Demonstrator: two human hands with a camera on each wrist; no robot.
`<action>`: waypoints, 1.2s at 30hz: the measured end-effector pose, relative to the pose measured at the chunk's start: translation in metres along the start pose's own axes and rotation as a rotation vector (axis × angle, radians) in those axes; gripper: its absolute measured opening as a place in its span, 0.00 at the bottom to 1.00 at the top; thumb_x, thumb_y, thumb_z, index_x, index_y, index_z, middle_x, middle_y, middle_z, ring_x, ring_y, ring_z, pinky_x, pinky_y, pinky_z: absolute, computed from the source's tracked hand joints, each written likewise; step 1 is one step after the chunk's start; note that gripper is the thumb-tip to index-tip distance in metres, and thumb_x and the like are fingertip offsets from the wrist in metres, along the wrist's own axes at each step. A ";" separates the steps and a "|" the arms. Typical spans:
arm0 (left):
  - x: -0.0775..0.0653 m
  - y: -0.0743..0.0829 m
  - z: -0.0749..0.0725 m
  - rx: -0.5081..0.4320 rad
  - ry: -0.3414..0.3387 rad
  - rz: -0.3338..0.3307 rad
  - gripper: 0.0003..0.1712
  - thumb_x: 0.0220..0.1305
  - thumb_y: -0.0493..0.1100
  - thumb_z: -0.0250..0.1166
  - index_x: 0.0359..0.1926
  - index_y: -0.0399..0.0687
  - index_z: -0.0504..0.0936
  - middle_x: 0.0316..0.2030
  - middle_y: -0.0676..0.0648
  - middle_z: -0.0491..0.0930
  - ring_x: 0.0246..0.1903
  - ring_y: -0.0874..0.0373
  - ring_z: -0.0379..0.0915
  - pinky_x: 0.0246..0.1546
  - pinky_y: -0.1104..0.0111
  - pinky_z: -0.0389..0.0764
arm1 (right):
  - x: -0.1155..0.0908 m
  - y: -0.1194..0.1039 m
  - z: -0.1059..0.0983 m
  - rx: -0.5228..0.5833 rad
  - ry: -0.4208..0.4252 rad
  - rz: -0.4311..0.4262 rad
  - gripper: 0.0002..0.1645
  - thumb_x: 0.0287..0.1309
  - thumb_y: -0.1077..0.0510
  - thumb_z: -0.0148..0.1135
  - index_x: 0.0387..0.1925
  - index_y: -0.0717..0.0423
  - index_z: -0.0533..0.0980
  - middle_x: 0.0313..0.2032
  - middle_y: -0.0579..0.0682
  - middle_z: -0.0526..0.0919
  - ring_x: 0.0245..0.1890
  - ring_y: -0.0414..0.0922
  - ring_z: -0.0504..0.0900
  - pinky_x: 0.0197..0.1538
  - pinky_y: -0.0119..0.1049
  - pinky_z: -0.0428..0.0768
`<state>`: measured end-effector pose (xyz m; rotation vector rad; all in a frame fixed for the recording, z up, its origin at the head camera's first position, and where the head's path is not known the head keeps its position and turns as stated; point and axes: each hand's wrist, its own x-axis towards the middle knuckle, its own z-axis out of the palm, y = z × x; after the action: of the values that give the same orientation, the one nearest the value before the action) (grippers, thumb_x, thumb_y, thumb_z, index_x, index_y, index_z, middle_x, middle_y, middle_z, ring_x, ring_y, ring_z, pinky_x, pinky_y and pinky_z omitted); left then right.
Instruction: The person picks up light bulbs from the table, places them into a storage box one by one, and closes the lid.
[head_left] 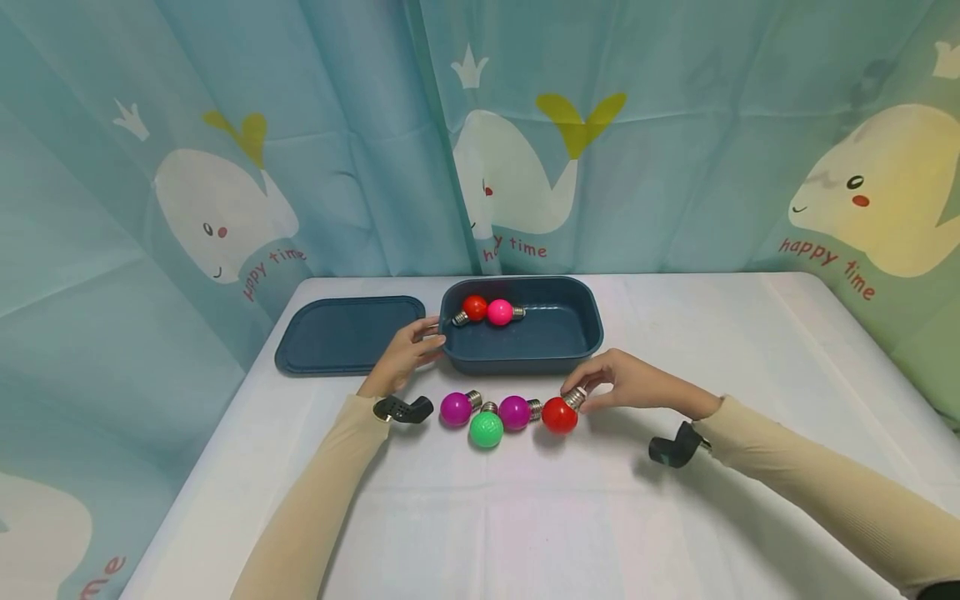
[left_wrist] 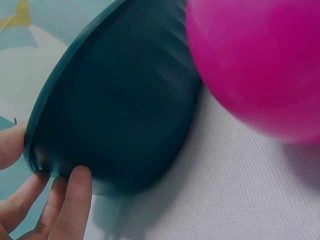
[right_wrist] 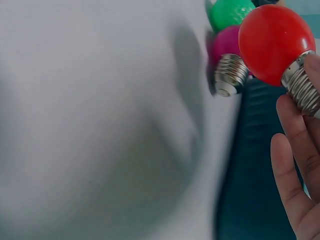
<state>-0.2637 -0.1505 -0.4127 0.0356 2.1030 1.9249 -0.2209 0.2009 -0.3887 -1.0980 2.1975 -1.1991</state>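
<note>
My right hand point(head_left: 618, 379) pinches a red light bulb point(head_left: 560, 416) by its silver screw base, the round end pointing down and left. In the right wrist view the red bulb point(right_wrist: 272, 44) hangs in front of a purple bulb point(right_wrist: 229, 45) and a green bulb point(right_wrist: 230, 14). My left hand point(head_left: 405, 354) touches the left end of a dark blue box point(head_left: 525, 365). Its fingers lie fairly straight against the outer wall in the left wrist view, the thumb at the rim. Inside the box lie a red bulb point(head_left: 474, 307) and a pink bulb point(head_left: 500, 312).
In front of the box lie a purple bulb point(head_left: 455, 410), a green bulb point(head_left: 486, 429) and another purple bulb point(head_left: 514, 412). A flat dark blue lid point(head_left: 341, 333) lies left of the box. Behind the white table point(head_left: 712, 333) hangs a curtain point(head_left: 360, 183) with whale prints.
</note>
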 end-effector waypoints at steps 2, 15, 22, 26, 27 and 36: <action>0.000 0.000 0.000 0.001 0.001 0.002 0.32 0.67 0.33 0.53 0.70 0.37 0.55 0.66 0.34 0.58 0.60 0.46 0.63 0.64 0.54 0.69 | 0.000 -0.001 -0.003 -0.007 0.012 0.006 0.18 0.48 0.63 0.70 0.44 0.63 0.80 0.41 0.57 0.85 0.38 0.37 0.82 0.47 0.34 0.84; 0.001 -0.003 -0.001 0.013 -0.010 0.010 0.32 0.67 0.34 0.53 0.70 0.36 0.54 0.67 0.33 0.57 0.63 0.43 0.61 0.65 0.54 0.68 | -0.002 -0.011 -0.020 0.001 0.119 0.001 0.19 0.48 0.63 0.70 0.45 0.61 0.80 0.41 0.55 0.85 0.38 0.38 0.83 0.48 0.33 0.83; 0.001 -0.003 -0.001 0.019 -0.003 0.010 0.32 0.67 0.34 0.54 0.70 0.37 0.55 0.66 0.33 0.58 0.61 0.45 0.63 0.64 0.54 0.69 | -0.004 -0.016 -0.030 -0.010 0.193 0.024 0.19 0.47 0.65 0.70 0.45 0.61 0.80 0.41 0.55 0.85 0.39 0.38 0.83 0.48 0.29 0.82; 0.000 -0.002 0.000 0.018 0.007 0.003 0.32 0.67 0.34 0.54 0.69 0.37 0.56 0.66 0.34 0.58 0.60 0.46 0.63 0.64 0.54 0.69 | -0.006 -0.018 -0.037 -0.003 0.224 0.017 0.20 0.48 0.64 0.70 0.46 0.61 0.80 0.41 0.49 0.86 0.39 0.38 0.83 0.48 0.27 0.82; 0.000 -0.002 0.000 0.019 0.008 0.002 0.32 0.67 0.34 0.54 0.69 0.37 0.56 0.66 0.34 0.58 0.60 0.46 0.63 0.64 0.54 0.69 | -0.006 -0.019 -0.039 0.003 0.229 0.013 0.20 0.48 0.64 0.70 0.46 0.62 0.80 0.41 0.46 0.86 0.39 0.39 0.83 0.49 0.27 0.82; 0.001 -0.002 0.000 0.014 0.005 0.005 0.32 0.67 0.34 0.54 0.69 0.37 0.56 0.66 0.34 0.58 0.62 0.44 0.62 0.65 0.54 0.69 | -0.006 -0.027 -0.053 0.049 0.272 -0.012 0.20 0.49 0.65 0.69 0.47 0.65 0.78 0.40 0.38 0.84 0.39 0.39 0.82 0.48 0.27 0.82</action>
<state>-0.2639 -0.1506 -0.4148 0.0393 2.1214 1.9147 -0.2397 0.2243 -0.3369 -0.9781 2.3468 -1.4752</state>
